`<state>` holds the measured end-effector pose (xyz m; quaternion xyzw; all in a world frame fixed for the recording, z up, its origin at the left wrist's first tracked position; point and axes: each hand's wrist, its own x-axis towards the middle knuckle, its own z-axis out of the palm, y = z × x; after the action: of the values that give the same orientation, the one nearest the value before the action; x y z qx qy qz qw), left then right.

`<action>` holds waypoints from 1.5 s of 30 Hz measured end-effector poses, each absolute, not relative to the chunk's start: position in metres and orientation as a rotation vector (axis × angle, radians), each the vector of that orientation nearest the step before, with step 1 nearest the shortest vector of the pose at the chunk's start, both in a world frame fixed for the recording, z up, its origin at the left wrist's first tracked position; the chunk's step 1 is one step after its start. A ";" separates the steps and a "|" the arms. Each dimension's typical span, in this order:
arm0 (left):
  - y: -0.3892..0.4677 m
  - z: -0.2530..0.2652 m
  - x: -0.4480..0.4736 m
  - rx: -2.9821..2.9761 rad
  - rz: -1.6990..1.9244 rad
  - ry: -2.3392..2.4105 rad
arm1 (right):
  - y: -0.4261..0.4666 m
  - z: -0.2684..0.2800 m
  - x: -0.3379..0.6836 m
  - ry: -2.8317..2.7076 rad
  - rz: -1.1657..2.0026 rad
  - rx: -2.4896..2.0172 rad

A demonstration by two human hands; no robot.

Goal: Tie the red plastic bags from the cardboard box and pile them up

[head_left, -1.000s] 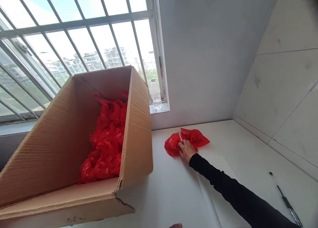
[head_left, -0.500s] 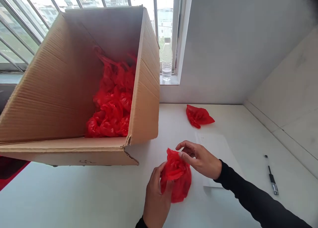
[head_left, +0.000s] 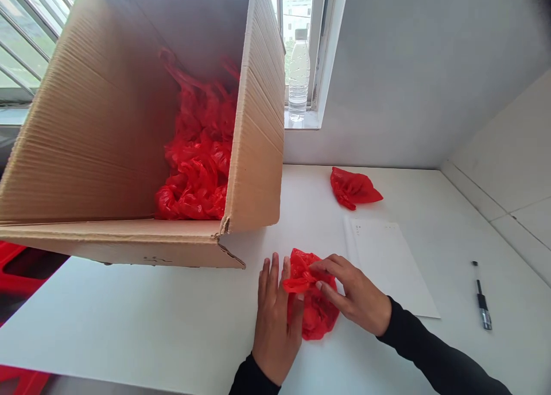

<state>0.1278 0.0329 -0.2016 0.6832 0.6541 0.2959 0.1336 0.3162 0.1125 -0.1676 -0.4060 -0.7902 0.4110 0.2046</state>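
A crumpled red plastic bag (head_left: pixel 316 314) lies on the white table (head_left: pixel 129 320) in front of me. My left hand (head_left: pixel 273 320) rests flat beside it with fingers spread, thumb pressed against the bag's left edge. My right hand (head_left: pixel 353 294) pinches the bag's top between thumb and fingers. A second red bag (head_left: pixel 353 188) lies farther back on the table. A large open cardboard box (head_left: pixel 86 125) at the left holds several more red bags (head_left: pixel 198 154).
A white sheet of paper (head_left: pixel 387 263) lies right of my hands, and a pen (head_left: pixel 481 294) sits farther right. A clear water bottle (head_left: pixel 298 76) stands on the windowsill behind the box. Red crates (head_left: pixel 17 263) show below the table's left edge.
One red bag came from the table's far side to just in front of me. Both hands now press it down against the table. The view tilted downward.
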 end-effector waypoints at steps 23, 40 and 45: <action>0.047 -0.196 0.120 2.213 0.990 1.675 | 0.098 -0.175 0.311 -2.028 1.168 -1.137; 0.048 -0.186 0.114 2.107 0.980 1.580 | 0.094 -0.165 0.321 -1.874 1.226 -1.308; 0.045 -0.186 0.113 2.068 0.969 1.570 | 0.094 -0.167 0.322 -1.830 1.290 -1.288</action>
<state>0.1133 0.0455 -0.1863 0.7333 0.5569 0.3438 0.1841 0.3215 0.0939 -0.1671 -0.4792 -0.6811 0.4802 0.2755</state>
